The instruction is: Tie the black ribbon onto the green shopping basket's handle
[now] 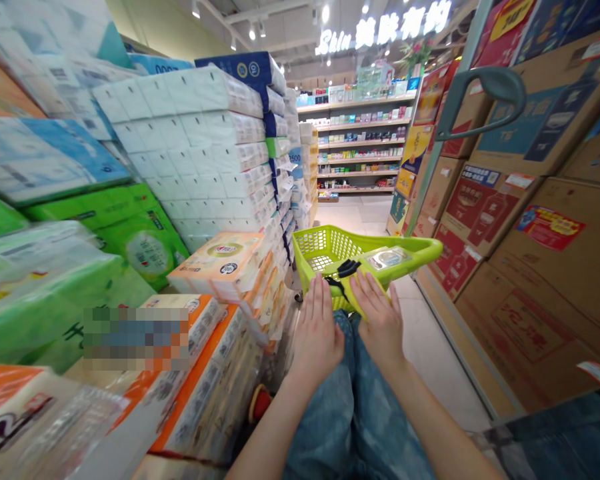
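My left hand [317, 330] and my right hand [380, 320] lie side by side on the near rim of a lime-green plastic shopping basket on wheels [410, 250], with the fingers stretched forward. The basket stands just in front of my legs, in blue jeans [355, 407]. Inside it lie a flat, shiny packaged item [387, 259] and a black strap [347, 269]. My hands partly hide the basket's near side. Neither hand touches the item or the strap.
Tall stacks of wrapped tissue packs [195, 133] line the left side, close to the basket. Printed cardboard cartons [540, 267] are stacked on the right, with a teal handle [480, 100] above. A tiled aisle floor [435, 353] leads ahead to lit shelves [360, 143].
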Demonstrator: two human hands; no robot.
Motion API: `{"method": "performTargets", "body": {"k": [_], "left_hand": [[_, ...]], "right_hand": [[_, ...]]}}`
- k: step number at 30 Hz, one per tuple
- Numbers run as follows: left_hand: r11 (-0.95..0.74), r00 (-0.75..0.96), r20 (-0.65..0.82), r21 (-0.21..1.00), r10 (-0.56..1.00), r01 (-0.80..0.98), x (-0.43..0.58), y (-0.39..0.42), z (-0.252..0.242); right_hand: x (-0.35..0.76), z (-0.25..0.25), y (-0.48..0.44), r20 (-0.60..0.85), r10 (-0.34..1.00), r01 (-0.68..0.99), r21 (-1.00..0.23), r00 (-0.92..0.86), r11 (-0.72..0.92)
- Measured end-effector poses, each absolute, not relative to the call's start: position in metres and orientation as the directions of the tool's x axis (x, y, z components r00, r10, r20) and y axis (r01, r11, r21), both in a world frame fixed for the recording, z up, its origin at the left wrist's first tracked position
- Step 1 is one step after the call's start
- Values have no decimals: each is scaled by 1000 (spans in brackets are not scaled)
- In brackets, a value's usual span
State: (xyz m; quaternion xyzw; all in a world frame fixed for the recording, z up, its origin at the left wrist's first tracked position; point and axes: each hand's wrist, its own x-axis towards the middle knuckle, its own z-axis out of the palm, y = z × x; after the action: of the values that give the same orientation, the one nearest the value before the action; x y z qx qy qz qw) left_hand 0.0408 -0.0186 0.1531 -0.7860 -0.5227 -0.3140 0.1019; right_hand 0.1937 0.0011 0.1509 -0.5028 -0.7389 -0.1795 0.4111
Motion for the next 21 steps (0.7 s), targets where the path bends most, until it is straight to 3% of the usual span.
{"method": "performTargets", "body": {"k": [6, 15, 18, 21], "left_hand": [[-451, 263, 598, 188, 757, 872, 43, -20, 155], [-417, 250, 586, 167, 771, 893, 43, -16, 150], [-413, 252, 601, 146, 759, 899, 43, -16, 148], [-415, 258, 619, 122, 742, 902, 45, -16, 148]], "right_hand": [[223, 155, 10, 788, 614, 924, -263, 40, 277], [166, 148, -5, 796, 581, 841, -190, -170, 507], [202, 147, 7, 805, 572, 866, -163, -161, 473], [227, 150, 15, 812, 582, 902, -218, -45, 373]]}}
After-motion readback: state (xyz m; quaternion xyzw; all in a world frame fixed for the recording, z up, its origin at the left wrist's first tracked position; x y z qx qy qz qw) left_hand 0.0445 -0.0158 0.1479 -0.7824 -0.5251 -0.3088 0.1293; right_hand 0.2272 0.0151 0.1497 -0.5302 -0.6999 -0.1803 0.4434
